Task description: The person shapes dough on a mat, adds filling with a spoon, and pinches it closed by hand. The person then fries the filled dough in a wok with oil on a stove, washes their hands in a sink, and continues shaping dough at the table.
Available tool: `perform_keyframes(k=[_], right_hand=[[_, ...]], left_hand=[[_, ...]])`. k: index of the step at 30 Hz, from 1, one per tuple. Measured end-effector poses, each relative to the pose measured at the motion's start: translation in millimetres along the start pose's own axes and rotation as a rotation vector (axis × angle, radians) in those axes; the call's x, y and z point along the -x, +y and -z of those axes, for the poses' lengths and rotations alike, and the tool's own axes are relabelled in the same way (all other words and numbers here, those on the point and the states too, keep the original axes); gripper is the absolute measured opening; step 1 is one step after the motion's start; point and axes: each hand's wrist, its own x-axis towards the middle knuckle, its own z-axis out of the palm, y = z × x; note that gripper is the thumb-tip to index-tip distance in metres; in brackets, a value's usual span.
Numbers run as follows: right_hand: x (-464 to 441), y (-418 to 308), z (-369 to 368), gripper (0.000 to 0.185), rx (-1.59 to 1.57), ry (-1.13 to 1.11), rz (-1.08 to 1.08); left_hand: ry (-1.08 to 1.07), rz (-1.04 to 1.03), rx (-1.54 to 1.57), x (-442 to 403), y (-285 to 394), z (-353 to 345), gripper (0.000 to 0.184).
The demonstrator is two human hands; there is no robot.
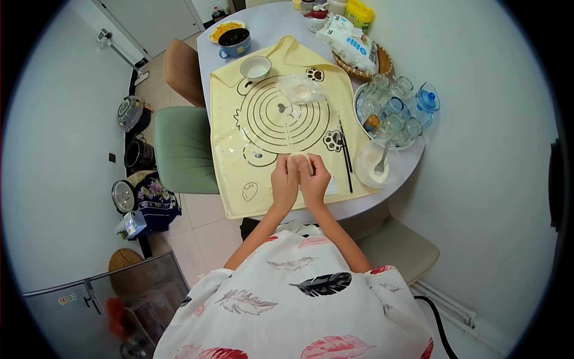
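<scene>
My left hand (287, 180) and my right hand (314, 180) meet above the near part of a cream baking mat (230, 191). Between their fingers and thumbs they pinch a small pale piece of dough (298, 155), mostly covered by the fingers. Beyond them on the mat lies a clear plastic bag (302, 90) with something whitish inside. A white bowl (256, 69) stands at the mat's far left. Two black chopsticks (347, 158) lie to the right of my right hand. Farther right, a clear tub (365, 164) holds white powder and a spoon (381, 160).
A tray (360, 122) of upturned glasses and a blue-lidded pitcher (427, 99) stand along the right edge. Behind are a wicker basket (384, 63) with a wipes pack (353, 45), a blue pot (234, 45) and a plate of yellow shreds (226, 29). Chairs (185, 149) flank the table.
</scene>
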Motion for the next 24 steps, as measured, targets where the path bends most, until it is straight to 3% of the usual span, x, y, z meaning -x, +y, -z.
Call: perform_keyframes(k=[5, 9, 18, 19, 21, 22, 23, 24], right_hand=[[-1, -5, 0, 0.017, 0.072, 0.052, 0.073], [-6, 5, 5, 0.018, 0.033, 0.096, 0.005], [-11, 7, 15, 0.016, -0.027, 0.062, -0.129], [-12, 6, 16, 0.016, -0.026, 0.064, -0.129], [-14, 4, 20, 0.014, 0.143, 0.014, 0.093], [-17, 1, 22, 0.014, 0.142, 0.013, 0.093], [-22, -2, 24, 0.012, 0.276, 0.007, 0.324], [-25, -6, 26, 0.011, 0.41, 0.001, 0.555]], left_hand=[[0.137, -0.132, -0.084, -2, 3, -2, 0.024], [0.175, -0.133, -0.158, -7, -5, -1, 0.024], [0.158, -0.041, -0.057, -9, -7, 4, 0.023], [0.071, 0.048, -0.059, -10, -6, 7, 0.029], [-0.013, 0.135, -0.061, -13, -10, 9, 0.036], [-0.118, 0.286, 0.279, -16, -19, 9, 0.047], [-0.222, 0.434, 0.622, -17, -17, 10, 0.058], [-0.22, 0.436, 0.621, -16, -14, 11, 0.058]])
